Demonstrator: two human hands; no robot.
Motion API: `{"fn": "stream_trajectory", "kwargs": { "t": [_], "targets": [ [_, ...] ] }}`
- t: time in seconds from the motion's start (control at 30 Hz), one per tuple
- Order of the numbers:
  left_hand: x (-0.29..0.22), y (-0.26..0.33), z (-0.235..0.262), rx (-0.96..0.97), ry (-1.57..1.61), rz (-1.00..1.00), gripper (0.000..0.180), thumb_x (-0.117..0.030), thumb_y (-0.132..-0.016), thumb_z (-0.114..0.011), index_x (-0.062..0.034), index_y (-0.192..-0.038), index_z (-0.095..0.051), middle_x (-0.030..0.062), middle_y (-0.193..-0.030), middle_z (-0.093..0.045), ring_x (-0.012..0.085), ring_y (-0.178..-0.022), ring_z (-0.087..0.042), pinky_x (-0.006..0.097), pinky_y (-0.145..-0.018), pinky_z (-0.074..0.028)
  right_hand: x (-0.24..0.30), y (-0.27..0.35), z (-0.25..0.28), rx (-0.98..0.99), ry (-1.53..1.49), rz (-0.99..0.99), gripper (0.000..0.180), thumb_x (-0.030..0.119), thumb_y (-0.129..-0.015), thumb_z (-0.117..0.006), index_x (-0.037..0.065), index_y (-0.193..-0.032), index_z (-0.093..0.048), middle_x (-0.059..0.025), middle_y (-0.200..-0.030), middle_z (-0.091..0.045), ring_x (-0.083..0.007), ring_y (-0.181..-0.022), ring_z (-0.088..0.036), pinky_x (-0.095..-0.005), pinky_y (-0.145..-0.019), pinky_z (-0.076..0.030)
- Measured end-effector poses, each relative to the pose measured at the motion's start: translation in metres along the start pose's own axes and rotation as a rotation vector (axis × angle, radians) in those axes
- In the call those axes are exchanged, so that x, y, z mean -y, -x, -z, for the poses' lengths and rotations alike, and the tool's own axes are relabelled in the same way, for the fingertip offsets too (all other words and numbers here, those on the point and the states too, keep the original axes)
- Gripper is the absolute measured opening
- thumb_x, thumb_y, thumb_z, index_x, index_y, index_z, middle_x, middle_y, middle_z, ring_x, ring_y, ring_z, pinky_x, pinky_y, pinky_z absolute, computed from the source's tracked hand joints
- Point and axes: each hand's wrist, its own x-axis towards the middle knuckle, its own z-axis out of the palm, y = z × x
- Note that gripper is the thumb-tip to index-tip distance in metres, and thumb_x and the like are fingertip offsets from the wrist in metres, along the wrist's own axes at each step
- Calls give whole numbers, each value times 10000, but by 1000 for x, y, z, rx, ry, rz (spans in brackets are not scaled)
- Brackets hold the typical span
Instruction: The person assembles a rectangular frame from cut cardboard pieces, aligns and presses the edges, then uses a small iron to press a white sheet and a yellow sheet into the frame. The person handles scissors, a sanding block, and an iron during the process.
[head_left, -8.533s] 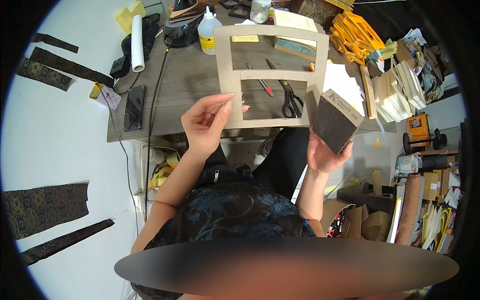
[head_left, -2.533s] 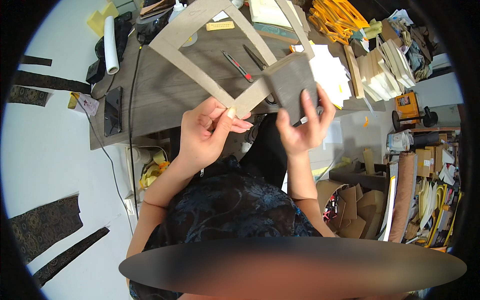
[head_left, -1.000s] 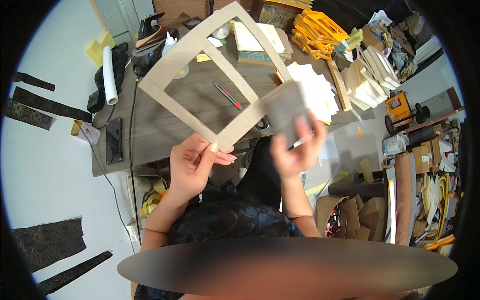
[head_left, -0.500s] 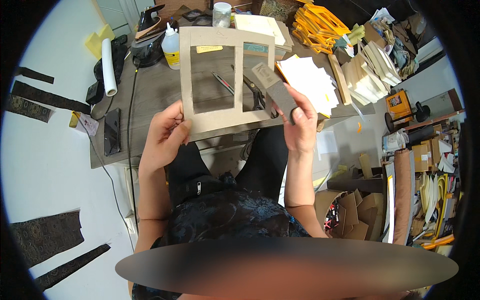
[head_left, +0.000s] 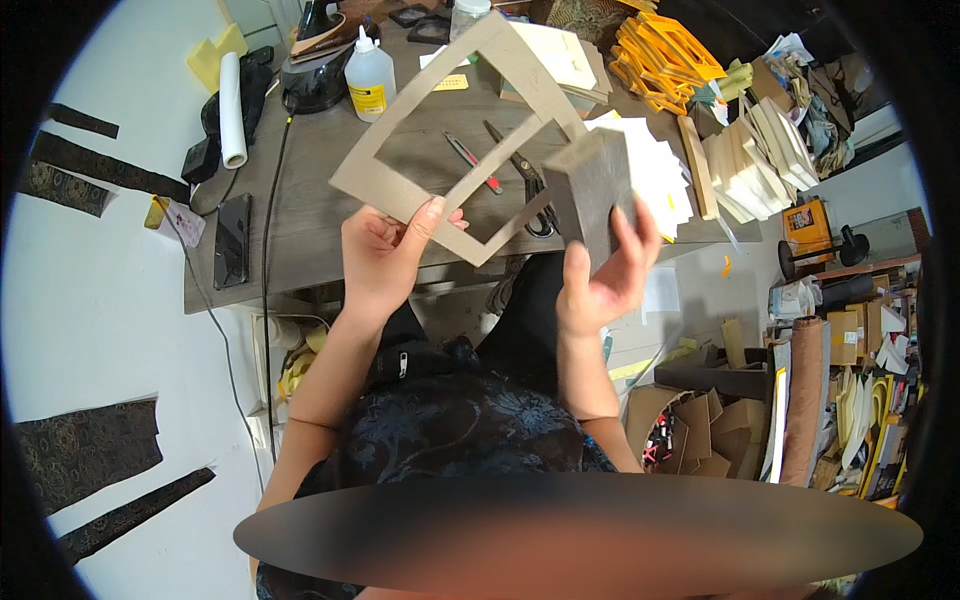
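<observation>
My left hand (head_left: 385,250) pinches the lower edge of a grey-brown cardboard frame (head_left: 370,182) between thumb and fingers. Two rectangular windows are cut in the frame, which is tilted like a diamond above the table. A dark grey block (head_left: 594,190), like a sanding block, is in my right hand (head_left: 612,275). Fingers lie along its right side and the thumb is near its lower end. The block overlaps the frame's right side, hiding that part; contact cannot be made out. Through the openings show a red-and-grey utility knife (head_left: 472,160) and black scissors (head_left: 530,178) on the table.
On the dark wooden table (head_left: 300,215) stand a glue bottle (head_left: 370,80) and an iron (head_left: 318,40). A phone (head_left: 233,240) and cable (head_left: 275,200) lie at the left. White sheets (head_left: 655,170), a wooden strip (head_left: 697,165) and stacked orange frames (head_left: 665,60) are at the right.
The cardboard frame has turned clockwise from upright to tilted, and my left hand has shifted right along its lower edge. The block has turned more upright, with my right-hand fingers more extended.
</observation>
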Motion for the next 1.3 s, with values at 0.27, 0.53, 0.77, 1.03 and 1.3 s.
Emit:
{"fn": "stream_trajectory", "kwargs": {
  "t": [0.27, 0.53, 0.77, 1.03, 1.3],
  "targets": [
    [-13, 8, 2, 70, 19, 63, 277, -184, -1078, -598, 86, -1124, -641, 173, -953, -759, 230, -865, -759, 381, -799, -634, 2, -20, 5, 237, 400, 262, 543, 220, -638, -934, 109, -1145, -776, -211, -1318, -617, -376, -1162, -620, -451, -958, -528],
    [-16, 10, -2, 47, 32, 74, 322, -241, -1093, -576, 73, -1120, -638, 173, -930, -754, 235, -852, -761, 377, -772, -634, 9, -8, 3, 278, 374, 241, 556, 236, -646, -929, 112, -1160, -756, -220, -1293, -622, -377, -1090, -639, -467, -907, -539],
    [-13, 7, 8, 56, 104, 70, 313, -220, -1107, -542, 71, -1080, -653, 152, -919, -748, 204, -832, -749, 367, -781, -634, 2, -10, 28, -30, 214, 134, 619, 454, -856, -824, 58, -1305, -668, -224, -1359, -601, -356, -1219, -602, -477, -1040, -497],
    [-15, 26, 14, 1, 381, 62, 303, -184, -1112, -522, 84, -1101, -662, 179, -977, -747, 269, -819, -757, 407, -762, -640, -50, 21, 84, -502, -279, -607, 503, 393, -1051, -583, 8, -1375, -559, -113, -1324, -646, -210, -1170, -623, -390, -1047, -483],
    [57, 30, 57, -221, 681, 243, 337, -272, -1082, -570, -37, -1315, -635, 44, -1038, -706, 165, -906, -710, 270, -814, -565, -68, 35, 134, -637, -383, -845, 490, 521, -1025, -592, 144, -1338, -586, -17, -1249, -688, -161, -1114, -632, -388, -1013, -465]
  ]
}}
